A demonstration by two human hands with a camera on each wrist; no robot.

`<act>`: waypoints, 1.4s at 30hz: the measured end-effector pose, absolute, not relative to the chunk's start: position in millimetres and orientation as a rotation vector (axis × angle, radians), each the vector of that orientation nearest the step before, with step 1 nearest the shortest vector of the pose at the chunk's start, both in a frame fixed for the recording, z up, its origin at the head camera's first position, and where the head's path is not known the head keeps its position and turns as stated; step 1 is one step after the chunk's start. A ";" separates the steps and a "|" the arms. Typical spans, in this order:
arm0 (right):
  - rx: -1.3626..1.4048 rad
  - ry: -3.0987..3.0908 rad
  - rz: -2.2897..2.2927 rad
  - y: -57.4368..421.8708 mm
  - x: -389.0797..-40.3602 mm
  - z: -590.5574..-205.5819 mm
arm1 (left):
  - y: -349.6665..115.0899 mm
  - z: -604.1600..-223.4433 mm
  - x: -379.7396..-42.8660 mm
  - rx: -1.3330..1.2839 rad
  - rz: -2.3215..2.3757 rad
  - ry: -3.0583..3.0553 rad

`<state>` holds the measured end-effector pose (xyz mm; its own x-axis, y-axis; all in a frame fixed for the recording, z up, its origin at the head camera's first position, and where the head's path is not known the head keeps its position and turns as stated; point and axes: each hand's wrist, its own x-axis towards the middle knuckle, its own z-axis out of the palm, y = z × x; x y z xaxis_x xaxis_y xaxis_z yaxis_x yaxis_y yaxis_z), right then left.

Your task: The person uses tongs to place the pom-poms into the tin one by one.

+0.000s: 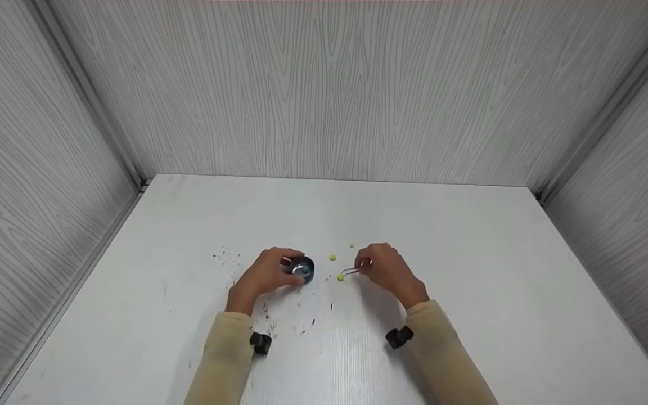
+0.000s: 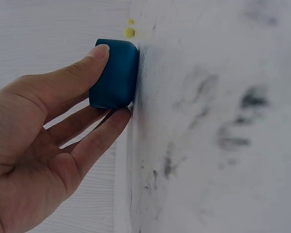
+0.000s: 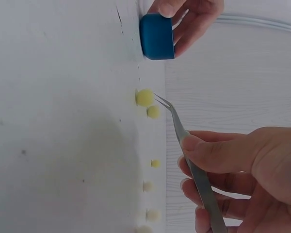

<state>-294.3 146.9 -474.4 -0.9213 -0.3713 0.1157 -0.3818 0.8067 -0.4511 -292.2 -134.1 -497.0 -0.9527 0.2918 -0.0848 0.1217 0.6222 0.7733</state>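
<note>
My left hand (image 1: 265, 277) holds a small blue cup (image 2: 115, 73) between thumb and fingers. The cup stands upright on the table, its open mouth showing a shiny inside in the head view. In my right hand (image 1: 387, 270) is a pair of metal tweezers (image 3: 200, 179) with bent, fine tips, pinched between thumb and fingers. Those tips are slightly apart at the edge of a yellow ball (image 3: 145, 97); whether they touch it I cannot tell. A second yellow ball (image 1: 332, 257) lies just beyond, and a smaller yellow ball (image 1: 351, 245) farther back.
Dark specks and smudges (image 1: 268, 320) mark the white table (image 1: 470, 253) around the left hand. Paler small balls (image 3: 153, 215) line up low in the right wrist view. Grey wood-grain panels (image 1: 324, 90) wall the table at the back and both sides.
</note>
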 end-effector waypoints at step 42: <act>0.549 -2.956 0.718 147.2 -292.1 -477.7 | -134.3 -496.9 -293.9 0.399 1.253 2.625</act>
